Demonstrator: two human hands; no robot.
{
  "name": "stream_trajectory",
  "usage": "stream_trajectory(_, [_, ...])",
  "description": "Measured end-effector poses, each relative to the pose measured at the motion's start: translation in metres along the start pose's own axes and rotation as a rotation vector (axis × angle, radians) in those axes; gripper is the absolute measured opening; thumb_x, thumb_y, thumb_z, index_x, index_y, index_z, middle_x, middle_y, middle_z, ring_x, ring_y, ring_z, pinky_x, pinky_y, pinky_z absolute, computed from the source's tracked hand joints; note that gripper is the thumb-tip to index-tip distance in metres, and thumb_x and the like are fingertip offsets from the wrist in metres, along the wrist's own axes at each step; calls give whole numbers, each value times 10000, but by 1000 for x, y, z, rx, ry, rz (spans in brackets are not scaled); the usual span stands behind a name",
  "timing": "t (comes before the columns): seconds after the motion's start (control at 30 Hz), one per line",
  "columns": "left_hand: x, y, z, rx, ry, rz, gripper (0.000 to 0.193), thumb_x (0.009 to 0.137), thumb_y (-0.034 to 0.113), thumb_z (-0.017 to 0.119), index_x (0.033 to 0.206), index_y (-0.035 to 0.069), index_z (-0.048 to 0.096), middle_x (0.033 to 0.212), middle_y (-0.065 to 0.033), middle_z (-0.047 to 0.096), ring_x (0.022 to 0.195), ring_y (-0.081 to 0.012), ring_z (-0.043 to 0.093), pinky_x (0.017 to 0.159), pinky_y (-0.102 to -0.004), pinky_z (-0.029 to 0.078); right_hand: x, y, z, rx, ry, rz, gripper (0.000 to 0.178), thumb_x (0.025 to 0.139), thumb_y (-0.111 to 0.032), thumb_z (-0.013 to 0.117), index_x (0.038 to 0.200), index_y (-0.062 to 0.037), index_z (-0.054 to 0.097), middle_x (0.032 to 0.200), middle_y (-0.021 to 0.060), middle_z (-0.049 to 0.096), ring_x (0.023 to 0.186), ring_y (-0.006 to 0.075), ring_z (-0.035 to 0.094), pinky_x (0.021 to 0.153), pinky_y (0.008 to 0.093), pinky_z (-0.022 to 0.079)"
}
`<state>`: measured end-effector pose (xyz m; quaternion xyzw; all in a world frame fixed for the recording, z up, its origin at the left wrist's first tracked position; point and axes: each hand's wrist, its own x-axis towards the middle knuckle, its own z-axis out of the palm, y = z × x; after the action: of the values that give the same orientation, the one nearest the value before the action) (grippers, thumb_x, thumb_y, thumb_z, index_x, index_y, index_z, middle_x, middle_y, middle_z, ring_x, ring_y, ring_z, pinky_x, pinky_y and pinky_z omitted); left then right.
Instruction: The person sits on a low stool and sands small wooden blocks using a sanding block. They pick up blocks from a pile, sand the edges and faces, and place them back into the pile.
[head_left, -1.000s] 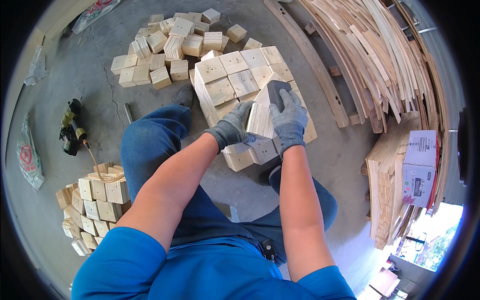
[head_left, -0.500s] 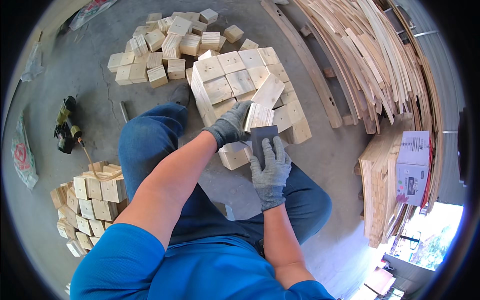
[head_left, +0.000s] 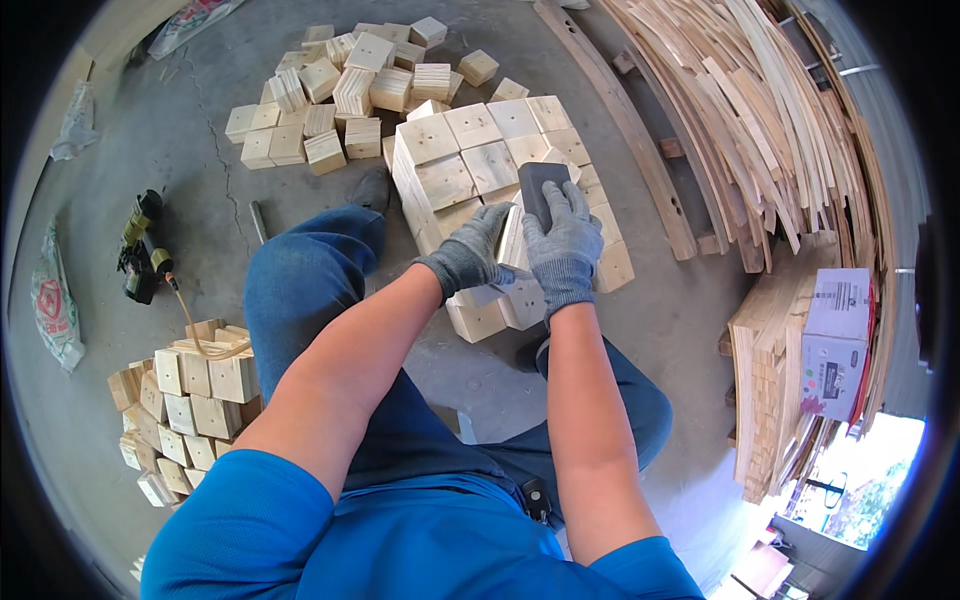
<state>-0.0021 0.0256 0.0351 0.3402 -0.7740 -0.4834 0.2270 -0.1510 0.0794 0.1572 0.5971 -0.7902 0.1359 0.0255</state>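
Observation:
My gloved left hand [head_left: 473, 246] grips a pale laminated wooden block [head_left: 512, 238] by its left side, over the near part of a stack of wooden blocks [head_left: 445, 183]. In my gloved right hand [head_left: 566, 245] is a dark grey sanding block [head_left: 541, 186], pressed along the held block's upper right side. The right hand and the sanding block cover much of the wooden block. Fingers of the right hand lie stretched along the sanding block.
Loose wooden blocks [head_left: 372, 52] lie heaped on the floor beyond the stack. A second block pile [head_left: 213, 412] stands at the left, near a nail gun [head_left: 143, 245] with a hose. Long wood strips [head_left: 740, 120] and a cardboard box [head_left: 835, 335] are at the right.
My right hand has pushed the sanding block forward and slightly right, away from my body, across the wooden block. My left hand keeps its grip. The whole view has shifted a little.

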Motion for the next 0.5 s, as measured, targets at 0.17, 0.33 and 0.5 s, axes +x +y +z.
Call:
stream_trajectory(0.17, [-4,2,-2,16,7,-19,1230,653,428,1007,1630,47,364,1607,-249,449,1526,-427,409,1274,-449,366,-29,-5,0,20,17,-37,603,912,-349,778,1474,-169,653,1574,146,557,1263,447,595,1042,561,518])
stream_trajectory(0.33, [0,15,-4,-110,-14,-49,1097,707,383,973,1589,49,413,1547,-249,482,1479,-421,450,1252,-445,383,-103,-11,-21,42,12,-89,606,898,-331,800,1464,-162,666,1596,160,527,1294,463,566,1081,601,457])
stream_trajectory(0.5, [4,-13,7,-27,60,93,1066,730,428,957,1577,51,430,1540,-239,472,1455,-407,457,1252,-420,371,-138,-13,-29,55,-30,-138,624,882,-310,823,1468,-164,668,1595,165,528,1327,452,544,1127,586,419])
